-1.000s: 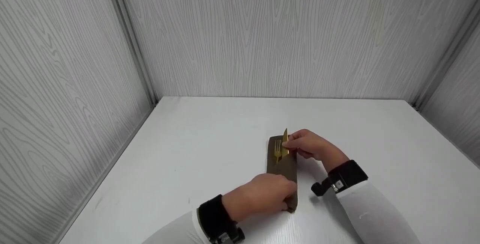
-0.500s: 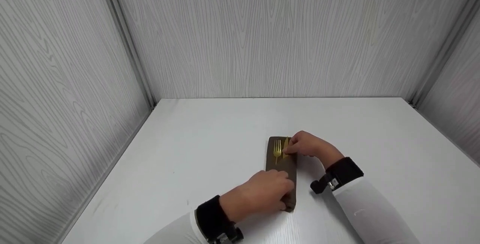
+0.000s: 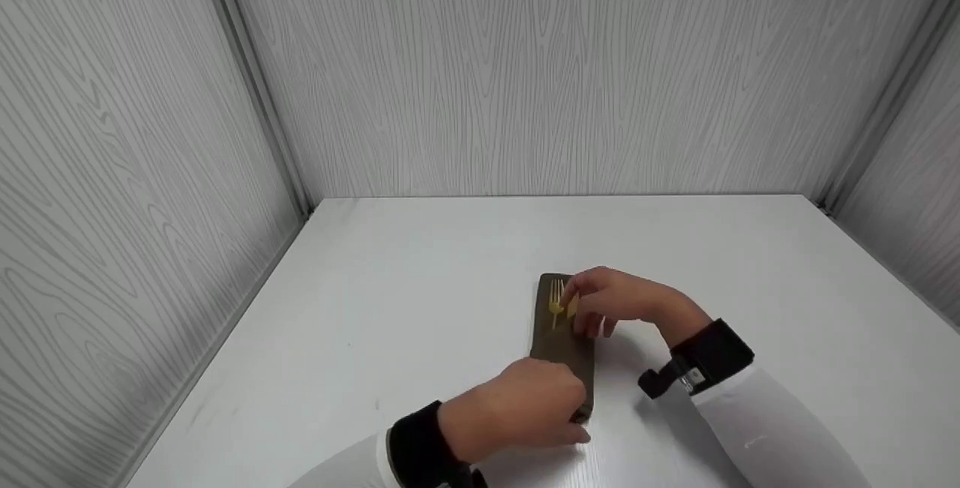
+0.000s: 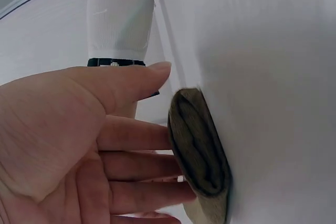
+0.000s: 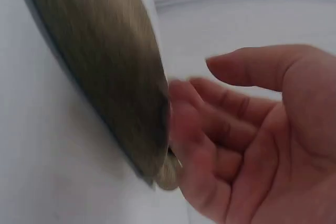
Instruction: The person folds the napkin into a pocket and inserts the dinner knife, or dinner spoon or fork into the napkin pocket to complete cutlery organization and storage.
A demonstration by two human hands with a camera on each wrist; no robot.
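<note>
No writing to read anywhere here: no label, brand, number or sign shows in any of the three views
</note>
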